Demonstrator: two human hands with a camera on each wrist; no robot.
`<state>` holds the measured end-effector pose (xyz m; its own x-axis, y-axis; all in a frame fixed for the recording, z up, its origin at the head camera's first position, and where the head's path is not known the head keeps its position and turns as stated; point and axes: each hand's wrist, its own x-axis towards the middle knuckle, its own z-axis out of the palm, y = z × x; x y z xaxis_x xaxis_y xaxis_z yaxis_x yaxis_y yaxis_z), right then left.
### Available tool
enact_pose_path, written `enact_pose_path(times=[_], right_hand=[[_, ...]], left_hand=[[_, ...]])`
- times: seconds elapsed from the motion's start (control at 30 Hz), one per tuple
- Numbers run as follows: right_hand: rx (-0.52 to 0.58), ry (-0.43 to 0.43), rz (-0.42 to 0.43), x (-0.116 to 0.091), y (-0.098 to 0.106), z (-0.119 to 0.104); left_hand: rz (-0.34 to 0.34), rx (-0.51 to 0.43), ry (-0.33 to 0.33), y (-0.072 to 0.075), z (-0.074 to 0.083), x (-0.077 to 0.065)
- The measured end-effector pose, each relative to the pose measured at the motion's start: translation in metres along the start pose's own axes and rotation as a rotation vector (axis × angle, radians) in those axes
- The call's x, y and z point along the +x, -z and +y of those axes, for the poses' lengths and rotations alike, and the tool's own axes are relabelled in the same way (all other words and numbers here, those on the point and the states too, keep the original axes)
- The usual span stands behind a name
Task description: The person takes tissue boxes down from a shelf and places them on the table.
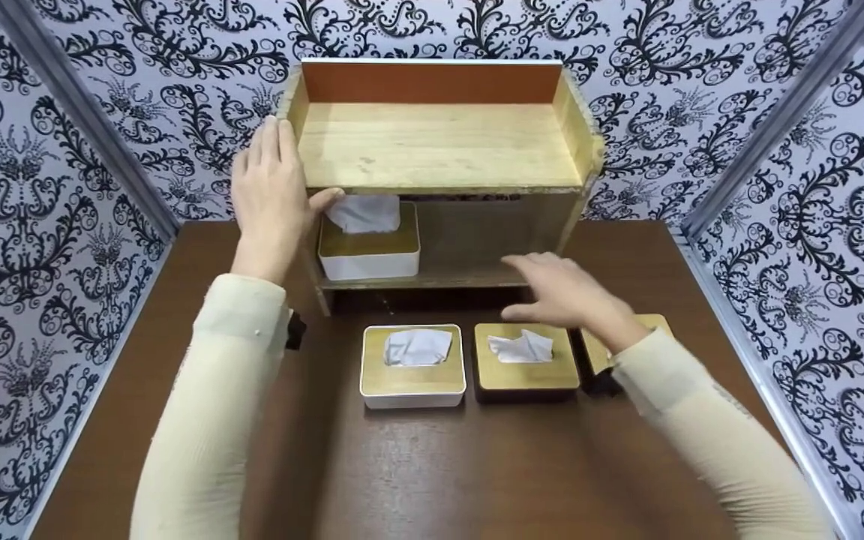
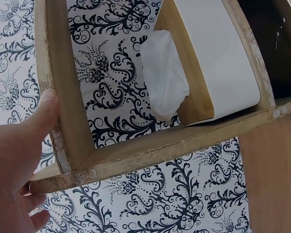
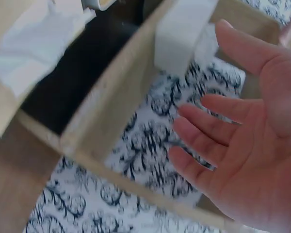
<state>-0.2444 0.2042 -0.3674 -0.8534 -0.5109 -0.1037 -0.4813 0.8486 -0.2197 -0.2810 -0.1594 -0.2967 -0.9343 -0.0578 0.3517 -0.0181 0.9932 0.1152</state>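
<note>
A wooden shelf [image 1: 439, 146] stands at the back of the table. My left hand [image 1: 271, 184] grips its left side, with the thumb on the front edge of the upper board and the fingers along the outside. In the left wrist view, the thumb [image 2: 47, 109] lies against the worn wooden edge. On the lower level, at the left, sits a white tissue box [image 1: 370, 264] with a wooden lid. My right hand [image 1: 559, 292] hovers with fingers spread, holding nothing, before the lower level's right part. In the right wrist view, its palm [image 3: 276, 160] faces the shelf opening.
In front of the shelf, a white tissue box [image 1: 413, 382] and a dark brown tissue box [image 1: 526, 379] stand side by side on the table [image 1: 417, 472]. A third wooden-lidded box [image 1: 653, 322] is partly hidden behind the right wrist. Patterned walls [image 1: 799, 150] enclose the table.
</note>
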Motion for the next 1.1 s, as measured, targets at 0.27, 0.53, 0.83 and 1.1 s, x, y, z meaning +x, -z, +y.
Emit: enact_pose_path(times=[0.27, 0.53, 0.83, 1.1], right_hand=[[0.025, -0.055, -0.030, -0.012, 0.019, 0.035], [0.103, -0.157, -0.030, -0.019, 0.043, 0.065], [0.227, -0.222, 0.046, -0.021, 0.088, 0.081], [0.254, -0.188, 0.194, -0.007, 0.114, 0.071]], left_hand=[[0.008, -0.119, -0.007, -0.004, -0.011, -0.001], [0.303, -0.233, -0.063, -0.012, -0.008, -0.019], [0.400, -0.332, -0.218, -0.026, 0.006, -0.053], [0.215, -0.263, -0.352, -0.058, 0.019, -0.079]])
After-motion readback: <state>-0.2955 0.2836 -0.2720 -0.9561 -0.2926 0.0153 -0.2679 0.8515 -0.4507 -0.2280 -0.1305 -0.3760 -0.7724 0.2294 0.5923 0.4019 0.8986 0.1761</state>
